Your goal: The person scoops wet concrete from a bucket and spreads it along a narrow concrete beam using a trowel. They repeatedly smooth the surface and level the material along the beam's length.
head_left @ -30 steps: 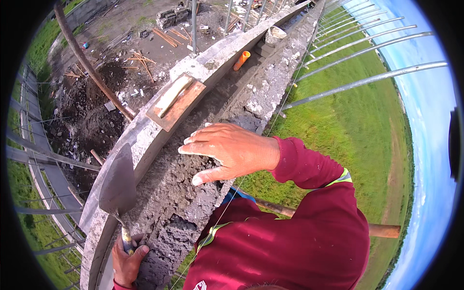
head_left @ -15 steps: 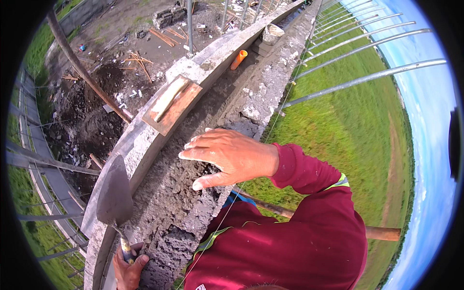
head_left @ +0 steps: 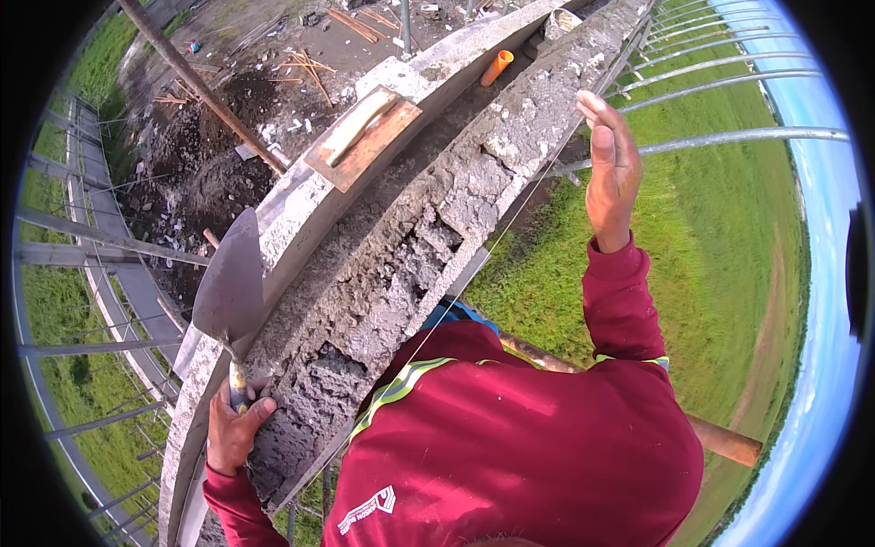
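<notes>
My left hand (head_left: 235, 421) is closed around the handle of a trowel (head_left: 230, 284), beside the near end of the wall top. The trowel's broad grey blade points up and away, over the wall's left edge. My right hand (head_left: 612, 169) is raised past the wall's right side, fingers extended and held together, with nothing in it. Rough, lumpy mortar (head_left: 392, 273) covers the right part of the wall top, with holes and gaps in its surface. A taut string line (head_left: 499, 239) runs along its right edge.
A wooden board with a pale wood strip (head_left: 363, 139) lies across the left concrete ledge (head_left: 290, 201). Farther along are an orange pipe (head_left: 497, 68) and a whitish bucket (head_left: 561, 25). Metal poles (head_left: 720, 143) project at the right over grass. A wooden pole (head_left: 205, 87) slants at the left.
My right hand has moved from over the mortar up and to the right, beyond the wall edge. My left hand still holds the trowel; the whole view has shifted.
</notes>
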Demonstrator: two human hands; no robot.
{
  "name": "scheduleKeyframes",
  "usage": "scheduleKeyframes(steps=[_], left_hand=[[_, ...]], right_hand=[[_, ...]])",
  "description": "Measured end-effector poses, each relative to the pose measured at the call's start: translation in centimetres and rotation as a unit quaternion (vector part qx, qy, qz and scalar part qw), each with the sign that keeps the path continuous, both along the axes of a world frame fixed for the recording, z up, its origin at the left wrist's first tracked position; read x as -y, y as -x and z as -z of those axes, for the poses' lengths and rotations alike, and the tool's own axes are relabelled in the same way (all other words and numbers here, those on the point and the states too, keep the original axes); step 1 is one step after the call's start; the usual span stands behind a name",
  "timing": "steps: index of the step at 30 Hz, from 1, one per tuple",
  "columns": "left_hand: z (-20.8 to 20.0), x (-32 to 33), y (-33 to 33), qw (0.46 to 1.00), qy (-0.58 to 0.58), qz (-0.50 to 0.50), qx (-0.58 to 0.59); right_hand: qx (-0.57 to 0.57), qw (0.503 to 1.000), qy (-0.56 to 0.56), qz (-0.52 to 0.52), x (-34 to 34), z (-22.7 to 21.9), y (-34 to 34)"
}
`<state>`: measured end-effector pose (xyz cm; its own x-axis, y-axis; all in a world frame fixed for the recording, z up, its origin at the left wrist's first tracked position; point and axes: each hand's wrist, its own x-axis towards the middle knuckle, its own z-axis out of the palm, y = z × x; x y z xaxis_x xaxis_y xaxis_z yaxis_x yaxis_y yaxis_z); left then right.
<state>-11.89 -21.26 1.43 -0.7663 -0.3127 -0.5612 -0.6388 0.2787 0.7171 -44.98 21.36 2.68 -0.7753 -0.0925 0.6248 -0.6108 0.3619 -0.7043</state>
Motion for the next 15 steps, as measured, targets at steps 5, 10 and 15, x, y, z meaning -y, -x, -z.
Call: scheduleKeyframes(steps=[5,10,15], left_hand=[[0.2,0.0,-0.2,1.000,-0.015,0.001,-0.021],[-0.1,0.0,0.1,1.000,-0.007,0.012,-0.007],[0.0,0.0,0.1,1.000,-0.017,0.008,-0.003]], right_hand=[[0.207,0.949,0.150,0.183,-10.7,14.9,-2.7],[0.574,0.775,-0.127,0.232,-15.6,36.7,-19.2],[0.914,0.373,0.129,0.095,-11.7,39.5,-30.9]])
